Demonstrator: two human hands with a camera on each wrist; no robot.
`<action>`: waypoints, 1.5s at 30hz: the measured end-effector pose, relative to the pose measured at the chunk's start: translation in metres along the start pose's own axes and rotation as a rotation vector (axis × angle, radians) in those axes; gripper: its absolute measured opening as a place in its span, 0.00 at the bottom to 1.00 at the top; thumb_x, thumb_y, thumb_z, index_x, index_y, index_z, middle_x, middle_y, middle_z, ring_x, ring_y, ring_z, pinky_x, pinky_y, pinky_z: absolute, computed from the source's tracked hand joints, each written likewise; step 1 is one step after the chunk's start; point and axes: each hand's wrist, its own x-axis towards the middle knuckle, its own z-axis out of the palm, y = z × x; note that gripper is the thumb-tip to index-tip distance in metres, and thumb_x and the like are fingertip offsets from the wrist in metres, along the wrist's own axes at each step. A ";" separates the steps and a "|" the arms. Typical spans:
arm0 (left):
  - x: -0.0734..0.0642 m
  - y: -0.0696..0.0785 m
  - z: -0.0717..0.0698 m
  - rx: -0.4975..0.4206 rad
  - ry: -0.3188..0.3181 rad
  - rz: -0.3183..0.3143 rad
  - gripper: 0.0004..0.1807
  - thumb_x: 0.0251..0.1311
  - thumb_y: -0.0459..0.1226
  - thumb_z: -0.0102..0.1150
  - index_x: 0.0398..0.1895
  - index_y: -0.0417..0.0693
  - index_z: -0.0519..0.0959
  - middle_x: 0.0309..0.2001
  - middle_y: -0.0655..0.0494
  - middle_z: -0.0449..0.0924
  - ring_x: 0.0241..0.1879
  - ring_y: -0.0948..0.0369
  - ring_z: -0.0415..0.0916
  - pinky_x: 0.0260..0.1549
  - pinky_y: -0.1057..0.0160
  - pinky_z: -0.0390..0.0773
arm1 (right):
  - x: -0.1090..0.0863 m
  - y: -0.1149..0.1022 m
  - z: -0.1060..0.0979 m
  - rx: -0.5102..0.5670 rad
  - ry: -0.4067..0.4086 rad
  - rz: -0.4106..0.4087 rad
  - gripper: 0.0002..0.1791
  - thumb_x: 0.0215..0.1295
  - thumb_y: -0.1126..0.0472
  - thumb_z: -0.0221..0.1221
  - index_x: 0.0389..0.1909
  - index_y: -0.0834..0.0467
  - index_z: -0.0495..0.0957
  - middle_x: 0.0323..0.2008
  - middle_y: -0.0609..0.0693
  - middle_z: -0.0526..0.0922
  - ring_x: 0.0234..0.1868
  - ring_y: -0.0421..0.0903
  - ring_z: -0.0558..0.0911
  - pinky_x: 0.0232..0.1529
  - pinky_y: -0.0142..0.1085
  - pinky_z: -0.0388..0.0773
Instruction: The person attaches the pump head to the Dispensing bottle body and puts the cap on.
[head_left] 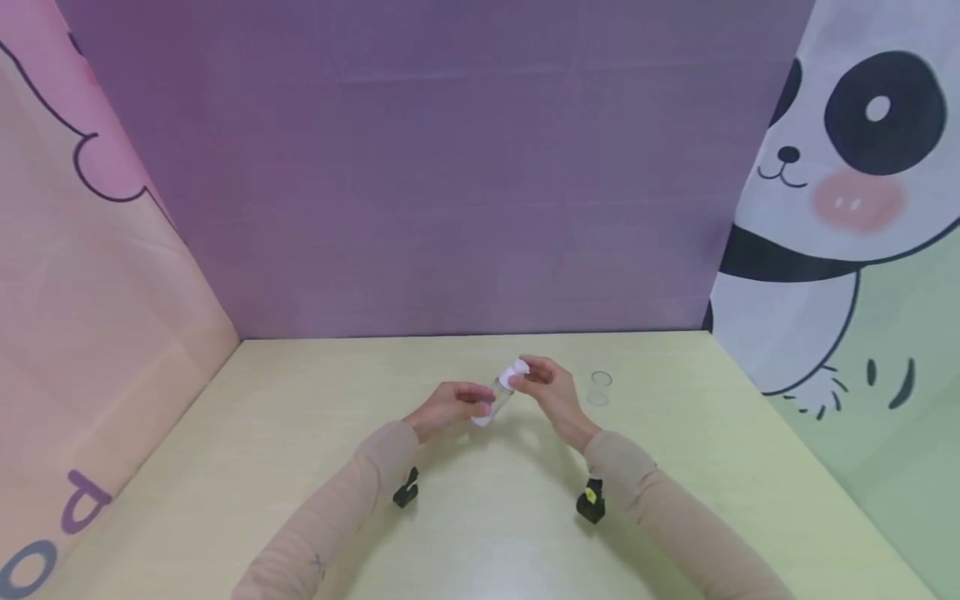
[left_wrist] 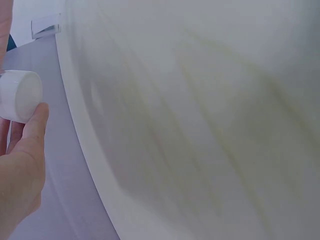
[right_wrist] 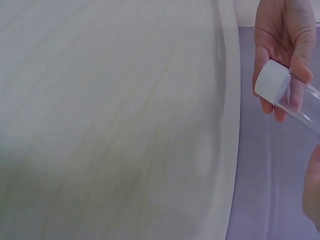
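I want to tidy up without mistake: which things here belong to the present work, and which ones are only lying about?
In the work:
clear bottle
white lower end, in the left hand
white upper part, in the right hand

Lying about:
clear piece on the table, untouched; possibly the bottle's own part

Purple backdrop (head_left: 450, 183) behind a pale table (head_left: 495, 533)

Head view's lit pretty evenly, just a soft glare patch on the near tabletop (head_left: 495, 560) and faint, fuzzy shadows by the sleeves (head_left: 697, 525); both wrist cams look hazy, kinda washed out.
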 end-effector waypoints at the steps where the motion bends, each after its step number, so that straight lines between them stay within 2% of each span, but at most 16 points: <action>1: 0.000 0.000 0.000 0.003 -0.002 0.002 0.20 0.57 0.37 0.59 0.54 0.45 0.74 0.54 0.49 0.76 0.51 0.56 0.72 0.51 0.57 0.74 | 0.000 0.000 -0.001 0.018 -0.016 -0.008 0.29 0.53 0.63 0.64 0.58 0.59 0.69 0.53 0.57 0.76 0.49 0.44 0.77 0.53 0.36 0.74; 5: 0.001 0.001 0.001 0.009 -0.012 0.013 0.20 0.58 0.38 0.59 0.54 0.46 0.74 0.54 0.50 0.76 0.51 0.57 0.73 0.51 0.57 0.74 | -0.001 0.001 -0.004 0.085 -0.085 -0.052 0.30 0.56 0.67 0.61 0.61 0.60 0.65 0.59 0.57 0.73 0.54 0.43 0.76 0.54 0.32 0.73; 9: 0.000 0.002 0.002 0.008 -0.017 0.016 0.20 0.58 0.38 0.59 0.54 0.46 0.74 0.54 0.50 0.76 0.51 0.57 0.73 0.52 0.56 0.73 | -0.001 0.002 -0.006 0.142 -0.139 -0.091 0.27 0.58 0.70 0.57 0.61 0.61 0.65 0.59 0.57 0.71 0.54 0.40 0.76 0.55 0.31 0.72; 16: 0.001 0.000 0.003 -0.007 -0.025 0.014 0.20 0.57 0.39 0.59 0.54 0.46 0.75 0.54 0.50 0.76 0.51 0.57 0.73 0.52 0.56 0.73 | -0.005 0.001 -0.009 0.148 -0.187 -0.117 0.25 0.61 0.71 0.53 0.61 0.62 0.65 0.58 0.58 0.73 0.52 0.37 0.77 0.59 0.35 0.69; 29: 0.004 -0.002 0.003 -0.009 -0.024 0.022 0.20 0.57 0.39 0.60 0.53 0.45 0.75 0.53 0.50 0.77 0.50 0.57 0.73 0.51 0.57 0.74 | -0.003 0.001 -0.006 0.138 -0.143 -0.113 0.24 0.60 0.70 0.55 0.59 0.65 0.66 0.54 0.55 0.77 0.49 0.36 0.79 0.55 0.32 0.72; 40: 0.003 -0.003 0.002 -0.011 -0.020 0.016 0.21 0.58 0.38 0.59 0.55 0.44 0.74 0.54 0.49 0.76 0.51 0.56 0.73 0.52 0.57 0.74 | -0.001 0.002 -0.004 0.111 -0.122 -0.083 0.26 0.60 0.69 0.56 0.60 0.67 0.65 0.56 0.61 0.74 0.46 0.33 0.79 0.55 0.32 0.73; 45: 0.004 -0.003 0.001 -0.011 -0.017 0.011 0.22 0.57 0.38 0.59 0.55 0.43 0.73 0.55 0.49 0.76 0.52 0.55 0.72 0.52 0.57 0.74 | 0.000 0.002 -0.004 0.103 -0.099 -0.069 0.25 0.59 0.67 0.59 0.58 0.63 0.68 0.55 0.58 0.76 0.47 0.36 0.79 0.56 0.34 0.72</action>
